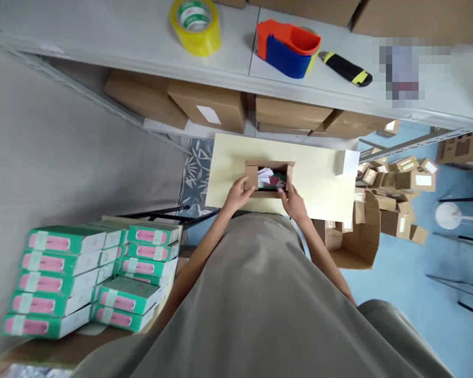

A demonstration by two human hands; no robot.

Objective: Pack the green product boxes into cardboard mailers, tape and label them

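A small open cardboard box (253, 175) sits on a pale yellow table (319, 184) below me. White paper and a green-and-red item lie inside it. My left hand (239, 193) grips the box's left side, fingers curled on its wall. My right hand (292, 200) holds the right near corner, fingers pressed against the flap. Both forearms reach down past my olive shirt.
A grey shelf (102, 37) above holds yellow tape (196, 25), an orange-blue tape dispenser (287, 47) and a black-yellow cutter (346, 68). Brown cartons (208, 105) sit beneath it. Several green-pink boxes (94, 278) are stacked at left. Small cartons (398, 194) lie on the blue floor at right.
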